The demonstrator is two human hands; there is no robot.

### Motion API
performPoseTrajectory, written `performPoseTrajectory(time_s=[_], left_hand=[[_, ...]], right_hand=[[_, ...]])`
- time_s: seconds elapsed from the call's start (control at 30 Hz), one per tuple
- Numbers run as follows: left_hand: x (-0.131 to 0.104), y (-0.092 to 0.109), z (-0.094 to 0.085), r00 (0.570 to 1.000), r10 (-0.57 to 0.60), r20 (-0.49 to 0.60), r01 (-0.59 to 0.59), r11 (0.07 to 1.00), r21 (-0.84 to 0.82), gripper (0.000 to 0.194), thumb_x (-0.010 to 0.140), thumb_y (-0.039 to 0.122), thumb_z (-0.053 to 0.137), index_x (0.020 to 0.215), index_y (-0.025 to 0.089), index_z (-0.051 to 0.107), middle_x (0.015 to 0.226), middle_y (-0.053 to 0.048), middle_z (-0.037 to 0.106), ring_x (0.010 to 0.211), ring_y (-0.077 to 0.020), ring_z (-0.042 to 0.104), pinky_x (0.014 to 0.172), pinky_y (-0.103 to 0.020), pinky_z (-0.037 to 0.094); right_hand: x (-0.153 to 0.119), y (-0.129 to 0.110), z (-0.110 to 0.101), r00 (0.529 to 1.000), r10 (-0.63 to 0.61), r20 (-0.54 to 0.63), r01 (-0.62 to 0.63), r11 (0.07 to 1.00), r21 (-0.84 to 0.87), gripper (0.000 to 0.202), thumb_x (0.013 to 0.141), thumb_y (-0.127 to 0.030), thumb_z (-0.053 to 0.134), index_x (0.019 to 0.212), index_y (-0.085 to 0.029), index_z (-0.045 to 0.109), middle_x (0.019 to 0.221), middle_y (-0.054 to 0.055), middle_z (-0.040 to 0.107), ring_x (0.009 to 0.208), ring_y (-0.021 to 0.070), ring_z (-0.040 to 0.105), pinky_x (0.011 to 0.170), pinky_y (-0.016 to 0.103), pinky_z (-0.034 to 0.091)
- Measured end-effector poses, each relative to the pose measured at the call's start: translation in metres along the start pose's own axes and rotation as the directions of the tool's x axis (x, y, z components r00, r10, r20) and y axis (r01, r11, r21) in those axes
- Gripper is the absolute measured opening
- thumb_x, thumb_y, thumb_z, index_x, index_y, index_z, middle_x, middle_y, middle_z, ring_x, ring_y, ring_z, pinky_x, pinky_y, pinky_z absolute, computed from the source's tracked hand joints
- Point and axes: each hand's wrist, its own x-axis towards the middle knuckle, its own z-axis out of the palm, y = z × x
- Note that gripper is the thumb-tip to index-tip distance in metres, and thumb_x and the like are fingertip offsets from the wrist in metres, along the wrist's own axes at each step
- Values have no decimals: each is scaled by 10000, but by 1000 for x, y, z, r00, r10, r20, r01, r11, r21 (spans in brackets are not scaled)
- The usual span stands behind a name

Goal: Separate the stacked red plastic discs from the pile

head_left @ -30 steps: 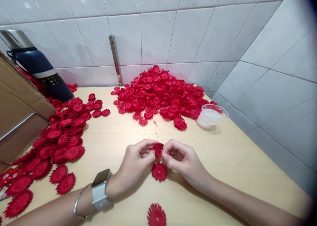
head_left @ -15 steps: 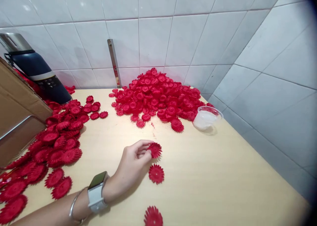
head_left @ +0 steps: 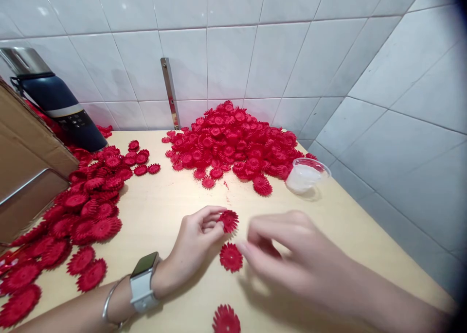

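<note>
My left hand (head_left: 197,238), with a watch and a bangle on its wrist, pinches a red toothed disc (head_left: 229,221) between thumb and fingers above the table. Just below it another red disc (head_left: 231,257) lies flat, and a third one (head_left: 226,319) rests at the bottom edge of the view. My right hand (head_left: 292,255) is over the table to the right of these discs, blurred by motion. Its thumb and forefinger are apart, with nothing visible between them, and the thumb tip is close to the middle disc.
A large heap of red discs (head_left: 233,141) stands against the tiled wall. Right of it is a clear plastic cup (head_left: 306,176). More discs (head_left: 98,192) are piled at the left, beside a cardboard box (head_left: 29,163) and a dark blue bottle (head_left: 65,104).
My right hand has come into view from the right. My left hand keeps its hold on the disc in nearly the same place. The camera view has shifted slightly.
</note>
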Motion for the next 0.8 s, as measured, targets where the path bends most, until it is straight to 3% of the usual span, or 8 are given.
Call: performPoseTrajectory(time_s=[0.1, 0.17, 0.33, 0.47, 0.53, 0.63, 0.7, 0.8], left_hand=[[0, -2, -2, 999, 24, 42, -23, 1000, -21, 199, 708, 104, 537, 894, 139, 600, 827, -35, 675, 744, -135, 621, 658, -205, 489], [-1, -4, -3, 997, 38, 61, -38, 999, -10, 213, 715, 97, 528, 908, 144, 606, 819, -31, 679, 744, -135, 623, 657, -205, 490], [-4, -6, -2, 994, 81, 76, -85, 995, 50, 244, 735, 100, 509, 953, 156, 603, 859, -29, 676, 794, -142, 624, 707, -219, 491], [-3, -5, -2, 994, 91, 56, -97, 988, 122, 210, 729, 96, 499, 901, 150, 607, 828, -29, 671, 763, -144, 621, 682, -222, 490], [0, -6, -4, 996, 89, 24, -92, 982, 165, 183, 720, 96, 496, 856, 145, 608, 790, -27, 666, 727, -144, 617, 652, -224, 485], [4, -8, -7, 996, 75, -47, -63, 975, 213, 183, 685, 78, 505, 821, 138, 611, 765, -28, 660, 708, -150, 612, 643, -232, 479], [5, -10, -8, 996, 63, -58, -49, 977, 209, 175, 681, 88, 505, 811, 135, 614, 773, -36, 661, 714, -158, 616, 645, -242, 481], [6, -11, -7, 998, 30, -55, -20, 985, 174, 155, 688, 124, 513, 808, 132, 612, 770, -49, 665, 702, -171, 625, 626, -254, 487]], right_hand=[[26, 9, 4, 989, 91, 113, -71, 983, -172, 218, 730, -237, 521, 532, -171, 458, 474, -19, 488, 431, 90, 411, 419, 212, 263], [33, 15, 10, 984, 130, 124, -104, 975, -196, 169, 718, -231, 500, 566, -174, 451, 497, -17, 495, 446, 95, 414, 434, 209, 267], [25, 20, 22, 991, 121, 57, -116, 990, -79, 113, 683, -139, 453, 577, -174, 431, 463, -44, 435, 430, 84, 382, 455, 202, 271], [21, 25, 26, 998, 47, 47, -54, 983, 175, 179, 670, -91, 417, 509, -166, 395, 459, -56, 366, 439, 70, 326, 460, 201, 247], [23, 31, 28, 993, 108, 50, -119, 890, 441, 181, 631, -86, 441, 471, -158, 402, 445, -59, 345, 440, 66, 300, 446, 202, 223], [27, 43, 30, 960, 264, 91, -237, 601, 764, 175, 586, -111, 452, 425, -159, 404, 386, -70, 317, 394, 58, 261, 405, 199, 187], [29, 50, 30, 945, 316, 87, -242, 494, 835, 177, 575, -131, 432, 410, -169, 380, 350, -77, 295, 350, 54, 239, 379, 198, 167], [31, 56, 30, 936, 350, 30, -184, 416, 891, 188, 571, -154, 421, 403, -183, 342, 324, -97, 240, 309, 43, 180, 367, 204, 187]])
